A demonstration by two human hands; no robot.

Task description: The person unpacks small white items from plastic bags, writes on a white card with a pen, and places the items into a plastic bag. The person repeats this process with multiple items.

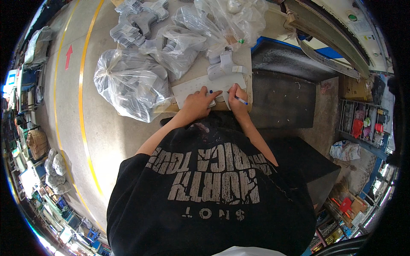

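On the bench (247, 56), white paper (187, 89) lies flat, the left hand (198, 103)'s extended fingers probably steadying it; I cannot tell whether they grip the blue item (210, 91) there. The right hand (237, 99)'s fingers pinch a pen (241, 100). Beyond the paper sits a curved, perforated grey piece (226, 66); left of the paper, a crinkled clear bag (133, 87).

Shows upside-down pale capitals (215, 187) on black shirt (211, 206), six o'clock; red arrow (68, 57) on grey floor (104, 136), ten o'clock.
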